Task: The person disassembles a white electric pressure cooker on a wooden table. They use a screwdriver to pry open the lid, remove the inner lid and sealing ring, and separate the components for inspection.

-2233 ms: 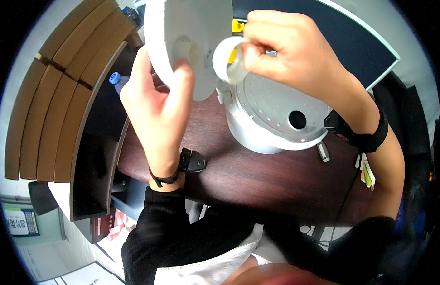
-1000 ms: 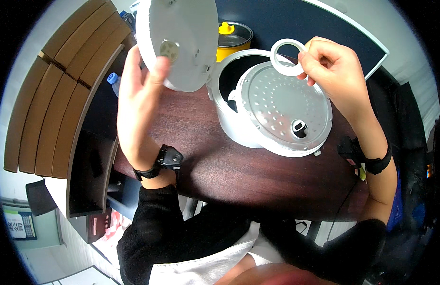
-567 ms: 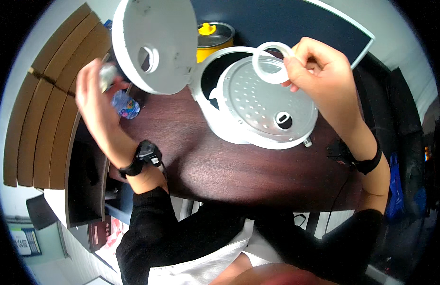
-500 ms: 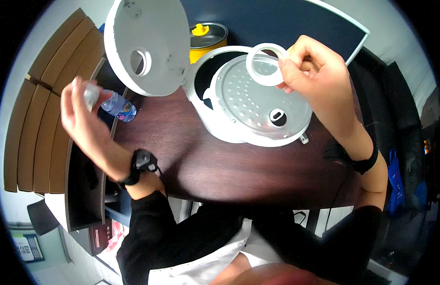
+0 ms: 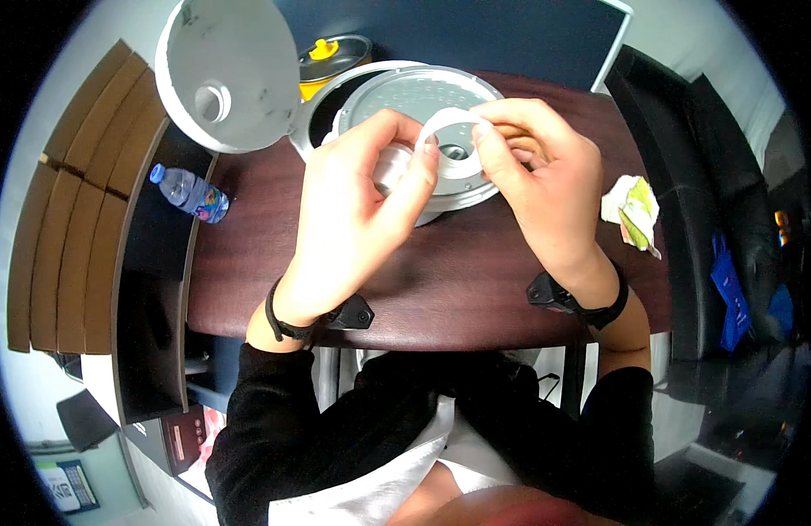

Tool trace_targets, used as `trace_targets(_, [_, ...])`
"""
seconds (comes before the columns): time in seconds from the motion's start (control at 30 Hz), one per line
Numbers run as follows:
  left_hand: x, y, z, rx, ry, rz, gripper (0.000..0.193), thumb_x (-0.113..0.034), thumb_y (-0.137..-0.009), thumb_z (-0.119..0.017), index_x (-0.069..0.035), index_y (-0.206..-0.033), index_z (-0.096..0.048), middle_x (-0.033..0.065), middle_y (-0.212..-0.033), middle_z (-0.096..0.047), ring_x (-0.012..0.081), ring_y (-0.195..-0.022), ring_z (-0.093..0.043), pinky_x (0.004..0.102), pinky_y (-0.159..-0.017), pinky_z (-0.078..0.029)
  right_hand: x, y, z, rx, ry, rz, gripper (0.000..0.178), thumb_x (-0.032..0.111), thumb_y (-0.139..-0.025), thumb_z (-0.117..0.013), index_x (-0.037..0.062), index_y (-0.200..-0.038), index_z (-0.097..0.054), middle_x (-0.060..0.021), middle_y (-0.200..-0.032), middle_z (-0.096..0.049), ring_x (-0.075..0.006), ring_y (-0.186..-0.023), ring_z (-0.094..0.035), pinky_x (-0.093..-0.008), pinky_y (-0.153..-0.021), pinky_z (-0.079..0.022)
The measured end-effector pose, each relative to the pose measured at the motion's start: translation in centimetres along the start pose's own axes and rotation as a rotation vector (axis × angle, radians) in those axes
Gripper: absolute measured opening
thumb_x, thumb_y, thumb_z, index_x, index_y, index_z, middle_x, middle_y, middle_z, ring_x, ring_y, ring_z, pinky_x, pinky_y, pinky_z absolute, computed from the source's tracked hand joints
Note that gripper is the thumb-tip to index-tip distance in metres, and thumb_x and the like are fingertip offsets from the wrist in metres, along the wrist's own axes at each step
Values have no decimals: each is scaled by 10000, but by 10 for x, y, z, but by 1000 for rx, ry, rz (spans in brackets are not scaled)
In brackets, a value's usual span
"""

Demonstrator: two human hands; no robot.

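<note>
My right hand point(image 5: 541, 171) pinches a white ring point(image 5: 462, 167) between thumb and fingers. The tips of my left hand point(image 5: 361, 188) meet the ring's left edge, while a small white rounded piece point(image 5: 390, 167) sits in its curled fingers. Both hands are held close together above a round silver plate with a raised rim point(image 5: 401, 88). That plate rests on a white rice cooker point(image 5: 322, 110), partly hidden by my hands. The cooker's white lid point(image 5: 247, 57) stands open at the far left, with a round hole in it.
A yellow pot with a dark lid point(image 5: 311, 89) stands behind the cooker. At left, a water bottle point(image 5: 191, 191) lies near the table edge beside stacked cardboard boxes point(image 5: 68, 254). A crumpled green-and-white wrapper or cloth point(image 5: 635, 215) lies at right. A dark partition point(image 5: 484, 39) borders the back.
My left hand has swung from beside the bottle to the middle, carrying the white piece. The ring in my right hand has come nearer and left to meet it. The view has shifted too.
</note>
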State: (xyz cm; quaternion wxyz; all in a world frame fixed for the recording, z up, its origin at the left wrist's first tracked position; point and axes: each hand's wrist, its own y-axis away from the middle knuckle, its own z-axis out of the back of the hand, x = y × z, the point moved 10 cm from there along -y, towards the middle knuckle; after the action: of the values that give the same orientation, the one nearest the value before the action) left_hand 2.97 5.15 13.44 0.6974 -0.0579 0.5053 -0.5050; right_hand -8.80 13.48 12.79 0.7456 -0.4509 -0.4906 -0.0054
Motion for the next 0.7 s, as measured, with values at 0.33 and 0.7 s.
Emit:
trace_targets(0.33, [29,-16,-32,172,592,172,171,-152,-922,-521,-16,-909,-625,-8,-829,-594,59,-678,-515,203,-571,-408,-55,5,-17,271,-846,-471,239,161,-912,-538,-36,-1034,-601,-55,-906,-594,-105,-758,-515,-238,-670,-422])
trace_targets(0.7, [31,-26,-51,425,907,48,164,-144,-886,-581,12,-924,-615,60,-923,-584,119,-815,-537,234,-658,-423,-55,-3,-28,501,-1084,-266,277,176,-921,-533,-33,-1102,-539,-59,-1016,-583,-161,-971,-547,-287,-878,-416])
